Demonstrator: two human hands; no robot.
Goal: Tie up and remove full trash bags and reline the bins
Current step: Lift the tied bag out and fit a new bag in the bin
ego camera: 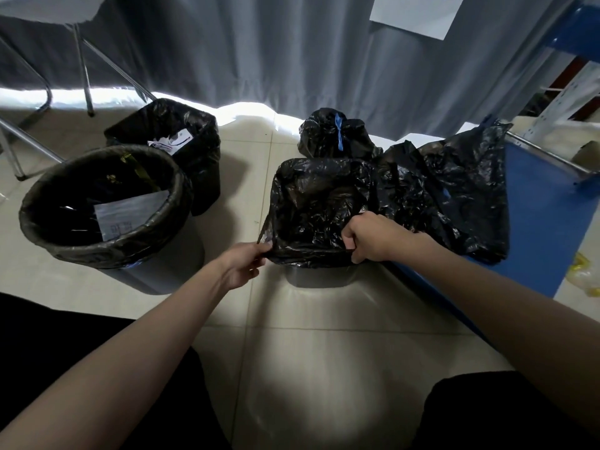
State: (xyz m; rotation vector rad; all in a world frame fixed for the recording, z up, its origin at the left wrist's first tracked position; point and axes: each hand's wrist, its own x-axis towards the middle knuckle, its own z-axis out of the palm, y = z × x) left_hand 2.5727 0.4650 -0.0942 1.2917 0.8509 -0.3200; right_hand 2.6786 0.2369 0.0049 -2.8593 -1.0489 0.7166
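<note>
A small grey bin stands on the floor in front of me with a fresh black liner spread over its rim. My left hand pinches the liner's near left corner. My right hand is closed on the liner's near right edge. Behind this bin sits a tied black trash bag with a blue tie. At the left, a round bin and a square bin both hold black liners with paper waste inside.
More loose black bags are draped over a blue shelf unit on the right. Metal chair legs stand at the back left. A grey curtain hangs behind. The floor is pale tile.
</note>
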